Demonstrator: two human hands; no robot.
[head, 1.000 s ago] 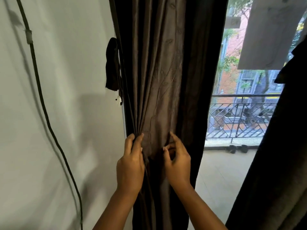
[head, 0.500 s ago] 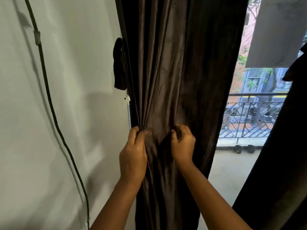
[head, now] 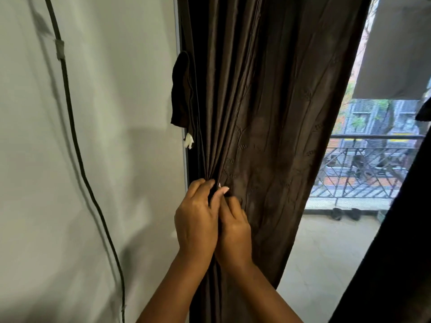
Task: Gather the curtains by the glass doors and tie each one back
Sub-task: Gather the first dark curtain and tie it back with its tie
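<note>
A dark brown curtain [head: 268, 113] hangs in the middle of the view beside the white wall. My left hand [head: 197, 220] grips a bunch of its folds near the curtain's left edge. Pressed right against it, my right hand [head: 234, 231] pinches more fabric into the same bunch. A dark tie-back strip [head: 182, 89] hangs on the wall edge above the hands, with a small white hook [head: 188, 141] below it. A second dark curtain [head: 396, 241] fills the lower right.
A black cable [head: 77, 148] runs down the white wall [head: 116, 159] on the left. Through the glass door I see a tiled balcony floor [head: 326, 252], a metal railing [head: 361, 169] and a pair of shoes [head: 345, 213].
My right hand has slid left with gathered fabric and now touches my left hand. The curtain's right part is pulled narrower toward the wall.
</note>
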